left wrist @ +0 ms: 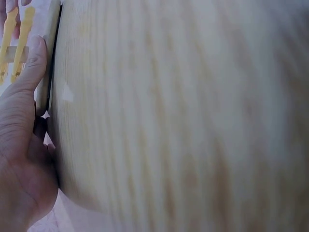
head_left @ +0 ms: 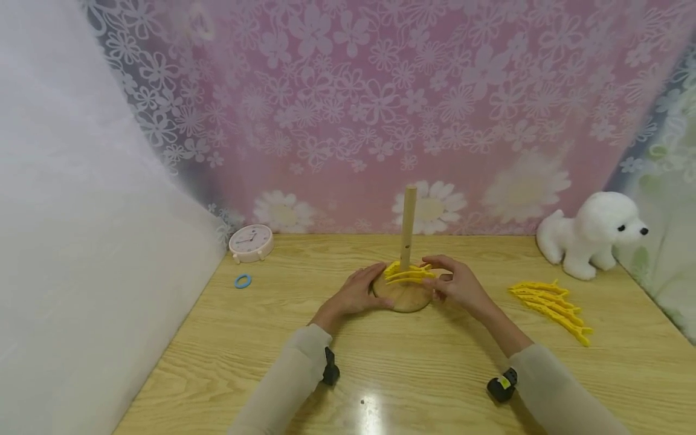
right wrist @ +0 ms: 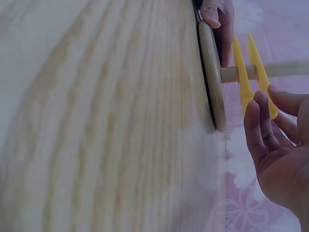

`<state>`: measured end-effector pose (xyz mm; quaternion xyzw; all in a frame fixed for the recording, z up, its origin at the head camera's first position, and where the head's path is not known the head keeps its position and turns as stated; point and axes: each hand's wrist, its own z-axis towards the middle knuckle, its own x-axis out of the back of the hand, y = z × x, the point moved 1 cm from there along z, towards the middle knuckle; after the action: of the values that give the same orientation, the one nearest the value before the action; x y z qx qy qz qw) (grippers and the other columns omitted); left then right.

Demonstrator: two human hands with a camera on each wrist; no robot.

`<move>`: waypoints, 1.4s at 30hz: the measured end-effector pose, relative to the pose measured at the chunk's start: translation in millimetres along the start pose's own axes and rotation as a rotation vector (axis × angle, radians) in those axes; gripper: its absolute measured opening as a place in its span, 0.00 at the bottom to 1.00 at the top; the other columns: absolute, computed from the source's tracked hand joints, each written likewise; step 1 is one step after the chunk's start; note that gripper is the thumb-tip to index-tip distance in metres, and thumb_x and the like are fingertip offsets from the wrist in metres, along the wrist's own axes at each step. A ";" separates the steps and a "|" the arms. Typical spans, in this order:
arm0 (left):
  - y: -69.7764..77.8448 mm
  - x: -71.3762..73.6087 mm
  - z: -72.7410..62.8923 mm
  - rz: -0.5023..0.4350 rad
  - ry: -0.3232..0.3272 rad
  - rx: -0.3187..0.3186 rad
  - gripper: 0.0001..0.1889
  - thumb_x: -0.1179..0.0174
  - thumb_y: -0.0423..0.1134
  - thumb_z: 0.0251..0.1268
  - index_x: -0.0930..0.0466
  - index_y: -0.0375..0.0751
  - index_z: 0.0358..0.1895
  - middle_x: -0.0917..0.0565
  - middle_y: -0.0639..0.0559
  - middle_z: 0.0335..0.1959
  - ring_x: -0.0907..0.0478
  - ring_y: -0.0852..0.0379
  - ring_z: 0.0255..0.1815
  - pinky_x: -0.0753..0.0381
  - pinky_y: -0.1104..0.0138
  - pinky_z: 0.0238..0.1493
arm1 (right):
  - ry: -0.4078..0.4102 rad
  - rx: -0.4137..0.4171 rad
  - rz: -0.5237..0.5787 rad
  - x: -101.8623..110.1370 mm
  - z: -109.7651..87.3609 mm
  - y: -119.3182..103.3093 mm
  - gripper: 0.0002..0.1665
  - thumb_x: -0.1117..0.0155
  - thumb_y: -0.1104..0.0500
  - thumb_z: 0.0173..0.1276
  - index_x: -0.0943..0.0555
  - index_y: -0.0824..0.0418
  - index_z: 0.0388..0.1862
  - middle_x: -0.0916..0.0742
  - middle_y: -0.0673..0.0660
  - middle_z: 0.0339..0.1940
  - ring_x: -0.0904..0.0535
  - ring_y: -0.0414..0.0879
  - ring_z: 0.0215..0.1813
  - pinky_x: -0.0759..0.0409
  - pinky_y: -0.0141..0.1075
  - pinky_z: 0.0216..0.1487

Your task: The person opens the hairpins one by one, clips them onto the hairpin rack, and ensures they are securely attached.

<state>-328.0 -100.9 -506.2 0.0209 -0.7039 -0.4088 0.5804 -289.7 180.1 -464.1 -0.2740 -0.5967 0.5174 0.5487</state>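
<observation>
A round wooden base [head_left: 406,300] lies flat on the table, and a wooden post [head_left: 408,223] rises upright from it. My left hand [head_left: 356,291] holds the base at its left edge, thumb in front and fingers round behind. Two thin yellow plastic branch-shaped pieces [right wrist: 243,72] sit around the post, one above the other, apart from the base. The right hand [right wrist: 282,145] pinches the right end of the upper yellow piece [right wrist: 258,67] between thumb and fingers. Its other fingertips lie close to the lower piece; whether they touch it is unclear.
Several more yellow branch-shaped pieces [head_left: 551,305] lie in a pile on the table at right. A white plush dog [head_left: 589,232] stands behind them. At left are a pink clock [head_left: 251,243] and a blue ring [head_left: 243,281]. A floral curtain [head_left: 348,121] hangs behind the table.
</observation>
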 end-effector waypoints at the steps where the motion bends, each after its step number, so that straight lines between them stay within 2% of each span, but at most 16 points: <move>1: -0.7 -0.6 0.3 0.005 -0.001 -0.001 0.54 0.32 0.66 0.64 0.52 0.55 0.86 0.47 0.58 0.86 0.54 0.48 0.86 0.57 0.49 0.84 | 0.004 -0.011 0.005 1.8 -2.4 -0.6 0.31 0.33 0.64 0.76 0.29 0.66 0.75 0.24 0.73 0.69 0.19 0.52 0.27 0.15 0.44 0.28; 6: -1.4 -1.6 0.0 0.007 -0.004 -0.004 0.54 0.33 0.66 0.65 0.52 0.54 0.86 0.48 0.58 0.86 0.54 0.49 0.86 0.58 0.50 0.85 | 0.030 -0.078 0.041 13.2 -19.0 -6.4 0.36 0.33 0.60 0.76 0.33 0.64 0.79 0.24 0.72 0.71 0.18 0.51 0.28 0.12 0.46 0.34; 10: 0.7 0.2 -0.5 0.001 -0.010 0.008 0.53 0.33 0.65 0.65 0.52 0.55 0.86 0.48 0.57 0.86 0.55 0.48 0.86 0.58 0.50 0.85 | 0.057 -0.093 0.051 24.6 -35.1 -11.5 0.37 0.32 0.59 0.76 0.33 0.63 0.79 0.23 0.71 0.71 0.18 0.50 0.28 0.12 0.46 0.35; 12: 1.5 1.4 -0.4 0.000 -0.013 0.013 0.53 0.32 0.65 0.65 0.52 0.56 0.86 0.48 0.57 0.86 0.56 0.47 0.86 0.58 0.49 0.84 | 0.071 -0.085 0.048 31.0 -44.0 -13.7 0.37 0.32 0.58 0.76 0.33 0.64 0.79 0.20 0.66 0.68 0.18 0.50 0.27 0.12 0.45 0.34; 14: 1.9 2.4 -0.7 -0.001 -0.011 0.015 0.53 0.32 0.65 0.65 0.52 0.56 0.86 0.48 0.57 0.86 0.56 0.47 0.86 0.57 0.49 0.84 | 0.089 -0.077 0.044 38.1 -53.2 -15.6 0.37 0.32 0.57 0.76 0.32 0.64 0.79 0.17 0.55 0.64 0.18 0.50 0.26 0.12 0.46 0.33; 18: 1.6 2.3 -1.1 0.003 -0.009 0.016 0.53 0.32 0.65 0.65 0.53 0.56 0.86 0.48 0.57 0.86 0.56 0.46 0.86 0.57 0.48 0.84 | 0.106 -0.066 0.028 54.8 -72.0 -13.3 0.37 0.33 0.56 0.77 0.34 0.66 0.79 0.16 0.37 0.57 0.18 0.52 0.26 0.12 0.46 0.31; 24: 1.6 0.0 -1.5 -0.004 -0.006 0.009 0.54 0.32 0.66 0.64 0.52 0.54 0.86 0.47 0.56 0.86 0.55 0.46 0.86 0.56 0.48 0.84 | 0.111 -0.110 -0.034 84.7 -97.8 6.5 0.36 0.35 0.54 0.79 0.34 0.64 0.79 0.18 0.29 0.57 0.17 0.50 0.28 0.12 0.45 0.33; 28: 1.3 -0.7 -0.5 -0.001 -0.004 0.004 0.54 0.32 0.66 0.64 0.52 0.55 0.86 0.47 0.57 0.86 0.54 0.48 0.86 0.56 0.48 0.84 | 0.115 -0.145 -0.092 107.4 -116.3 19.4 0.35 0.35 0.54 0.79 0.33 0.62 0.78 0.18 0.27 0.57 0.17 0.50 0.29 0.13 0.43 0.31; 35: -1.1 -1.8 0.4 0.011 -0.017 0.010 0.54 0.33 0.67 0.64 0.53 0.56 0.87 0.48 0.57 0.86 0.55 0.49 0.86 0.58 0.49 0.85 | 0.215 -0.258 -0.176 142.4 -146.8 39.2 0.27 0.31 0.53 0.75 0.22 0.59 0.69 0.14 0.30 0.47 0.19 0.46 0.26 0.19 0.39 0.24; 39: -0.9 -1.0 0.2 0.016 -0.009 0.003 0.54 0.33 0.67 0.65 0.53 0.55 0.87 0.48 0.57 0.86 0.55 0.49 0.86 0.58 0.50 0.85 | 0.264 -0.315 -0.254 155.9 -161.5 45.9 0.29 0.29 0.51 0.74 0.22 0.65 0.68 0.15 0.30 0.42 0.20 0.46 0.26 0.20 0.39 0.24; 42: 0.3 -0.1 -0.5 0.013 -0.010 0.004 0.54 0.33 0.67 0.65 0.53 0.55 0.87 0.48 0.57 0.86 0.55 0.50 0.86 0.59 0.51 0.85 | 0.279 -0.359 -0.308 164.5 -171.3 50.3 0.34 0.31 0.49 0.75 0.25 0.70 0.69 0.14 0.38 0.36 0.21 0.47 0.25 0.20 0.38 0.24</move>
<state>-327.5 -100.9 -506.1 0.0152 -0.7079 -0.4037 0.5794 -181.8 397.3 -472.8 -0.3415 -0.6320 0.2712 0.6406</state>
